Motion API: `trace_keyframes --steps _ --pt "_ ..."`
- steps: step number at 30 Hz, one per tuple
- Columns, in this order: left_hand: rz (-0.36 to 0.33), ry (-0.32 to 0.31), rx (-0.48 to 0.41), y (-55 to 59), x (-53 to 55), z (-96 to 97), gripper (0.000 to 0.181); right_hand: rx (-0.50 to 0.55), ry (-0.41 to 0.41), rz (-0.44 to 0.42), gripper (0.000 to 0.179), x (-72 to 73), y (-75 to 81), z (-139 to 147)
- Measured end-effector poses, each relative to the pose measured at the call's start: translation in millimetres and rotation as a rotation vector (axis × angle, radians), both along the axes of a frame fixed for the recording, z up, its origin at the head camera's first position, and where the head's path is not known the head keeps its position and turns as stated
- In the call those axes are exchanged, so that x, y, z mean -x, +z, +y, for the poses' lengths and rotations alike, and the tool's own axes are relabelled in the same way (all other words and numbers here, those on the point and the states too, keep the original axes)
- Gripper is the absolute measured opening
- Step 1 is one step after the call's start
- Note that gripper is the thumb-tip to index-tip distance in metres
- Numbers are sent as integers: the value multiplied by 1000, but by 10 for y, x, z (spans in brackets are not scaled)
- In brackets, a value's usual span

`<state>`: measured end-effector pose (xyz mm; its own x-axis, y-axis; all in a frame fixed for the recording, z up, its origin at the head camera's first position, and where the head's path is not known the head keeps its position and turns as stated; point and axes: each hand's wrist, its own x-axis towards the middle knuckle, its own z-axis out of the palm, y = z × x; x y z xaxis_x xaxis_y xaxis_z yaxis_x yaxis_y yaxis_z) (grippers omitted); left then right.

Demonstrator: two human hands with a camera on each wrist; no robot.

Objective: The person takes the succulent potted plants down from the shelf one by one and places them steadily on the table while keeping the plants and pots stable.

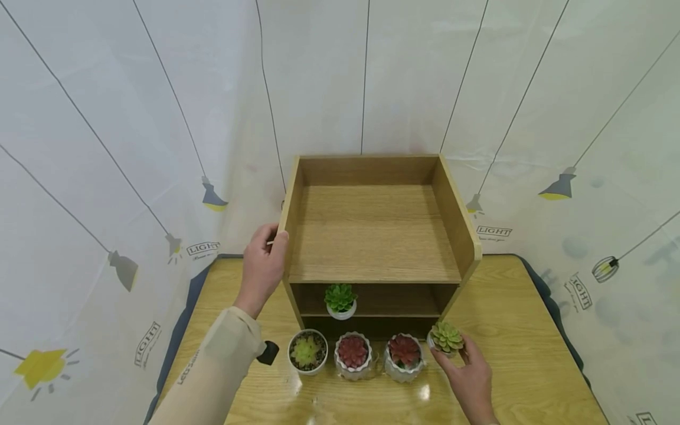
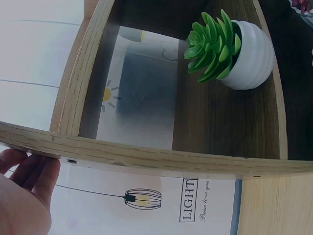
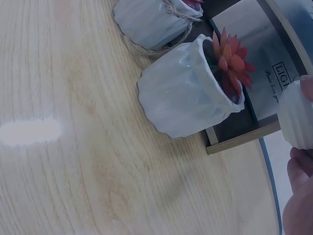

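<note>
My left hand [image 1: 264, 262] touches the outer left side of a wooden desktop shelf [image 1: 372, 230]; in the left wrist view its fingertips [image 2: 47, 178] rest against that panel. My right hand [image 1: 470, 375] pinches a small white pot with a light green succulent [image 1: 446, 338], off the shelf's lower right front corner. In the right wrist view only part of this white pot [image 3: 296, 115] shows, at the right edge. A bright green succulent in a white pot [image 1: 340, 301] stands on the middle level of the shelf, towards the left.
In front of the shelf stand a yellow-green succulent in a round white pot [image 1: 307, 352] and two red succulents in ribbed white pots, one left [image 1: 353, 355] and one right [image 1: 404, 358]. The wooden table [image 1: 510, 330] meets wall sheets [image 1: 329, 77] printed with lamps.
</note>
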<state>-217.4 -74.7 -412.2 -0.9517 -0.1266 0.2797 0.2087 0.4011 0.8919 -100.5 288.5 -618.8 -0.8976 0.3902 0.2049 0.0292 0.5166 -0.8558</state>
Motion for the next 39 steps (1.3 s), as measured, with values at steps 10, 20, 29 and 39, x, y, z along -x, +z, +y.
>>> trace_keyframes --steps 10,20,29,39 --pt "1 0 -2 16 6 1 38 42 -17 -73 67 -3 -51 40" --pt "1 0 5 13 9 -3 38 28 -27 -125 65 -19 -124 66" --pt "-16 3 -1 4 0 -5 38 -12 -40 -185 66 -69 -293 76" --pt "-15 4 3 8 -9 6 38 15 -43 -195 65 -82 -424 60"
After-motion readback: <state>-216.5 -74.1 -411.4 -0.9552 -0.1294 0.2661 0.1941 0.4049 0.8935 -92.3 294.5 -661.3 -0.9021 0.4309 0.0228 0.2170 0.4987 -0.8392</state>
